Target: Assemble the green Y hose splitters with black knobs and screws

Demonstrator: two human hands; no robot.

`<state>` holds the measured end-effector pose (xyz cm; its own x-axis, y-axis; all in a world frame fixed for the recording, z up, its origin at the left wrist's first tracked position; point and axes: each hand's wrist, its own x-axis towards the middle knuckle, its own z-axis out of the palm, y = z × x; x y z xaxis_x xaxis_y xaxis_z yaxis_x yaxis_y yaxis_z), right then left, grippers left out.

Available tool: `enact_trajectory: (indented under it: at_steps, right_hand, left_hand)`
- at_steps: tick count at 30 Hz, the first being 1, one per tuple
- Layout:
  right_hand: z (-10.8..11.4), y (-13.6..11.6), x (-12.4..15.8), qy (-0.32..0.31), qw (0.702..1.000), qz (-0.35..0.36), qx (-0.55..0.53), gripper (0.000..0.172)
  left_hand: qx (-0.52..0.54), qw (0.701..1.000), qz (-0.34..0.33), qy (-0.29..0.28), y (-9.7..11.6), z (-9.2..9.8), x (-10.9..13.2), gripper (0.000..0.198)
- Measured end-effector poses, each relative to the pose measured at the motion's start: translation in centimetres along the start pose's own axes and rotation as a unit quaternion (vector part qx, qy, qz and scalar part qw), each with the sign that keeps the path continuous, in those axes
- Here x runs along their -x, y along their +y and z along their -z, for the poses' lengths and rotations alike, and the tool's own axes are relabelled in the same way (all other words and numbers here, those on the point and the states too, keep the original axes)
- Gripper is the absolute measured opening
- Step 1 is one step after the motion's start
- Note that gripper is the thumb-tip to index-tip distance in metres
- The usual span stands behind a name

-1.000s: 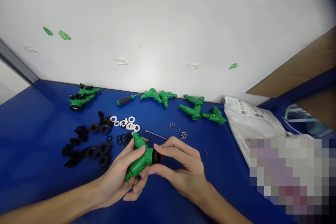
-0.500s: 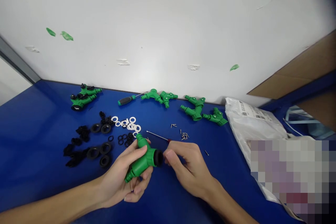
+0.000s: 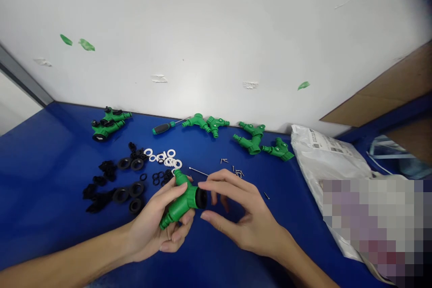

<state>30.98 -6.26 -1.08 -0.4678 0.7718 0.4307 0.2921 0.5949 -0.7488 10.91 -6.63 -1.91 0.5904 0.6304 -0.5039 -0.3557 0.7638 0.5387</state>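
Note:
My left hand (image 3: 158, 225) is closed round a green plastic Y-shaped hose fitting (image 3: 180, 202), held tilted with its wide end to the right. A black ring (image 3: 201, 198) sits in that wide end. My right hand (image 3: 243, 216) hovers just right of the ring, thumb and fingers curved and apart, the fingertips close to the black ring; nothing shows inside the hand. Both hands are over a blue table (image 3: 50, 216).
Black rings and caps (image 3: 118, 184) and white washers (image 3: 162, 157) lie left of the hands. Small screws (image 3: 236, 172) and a thin metal rod (image 3: 199, 171) lie behind them. More green fittings (image 3: 251, 141), another green fitting (image 3: 106, 126), a screwdriver (image 3: 165, 127) and a white plastic bag (image 3: 324, 157) sit near the wall.
My right hand drew back from the ring with fingers curled, then came forward again with fingers spread beside the ring. The left hand kept the fitting almost still.

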Motion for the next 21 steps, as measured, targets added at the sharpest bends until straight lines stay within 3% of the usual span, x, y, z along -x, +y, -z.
enact_trajectory:
  at_steps: [5,8,11,14,21]
  right_hand:
    - [-0.77,0.24,0.18,0.035,0.999,0.003,0.007,0.024]
    - [-0.94,0.28,0.29,0.065,0.997,0.037,0.032,0.028]
    - [-0.47,0.18,0.29,0.024,0.997,0.062,0.049,0.040]
    - [-0.20,0.23,0.25,-0.005,0.996,0.073,0.049,0.032]
    - [-0.82,0.31,0.18,0.052,0.991,0.103,0.064,0.034]
  left_hand:
    - [-0.020,1.000,-0.020,0.002,-0.23,0.05,0.17,0.024]
    - [-0.028,0.999,-0.015,0.009,-0.42,0.05,0.21,0.031]
    - [-0.019,1.000,-0.008,0.008,-0.48,0.10,0.10,0.030]
    - [-0.037,0.999,-0.025,0.009,-0.55,0.18,0.01,0.033]
    - [-0.043,0.997,-0.060,0.029,-0.64,-0.02,-0.03,0.043]
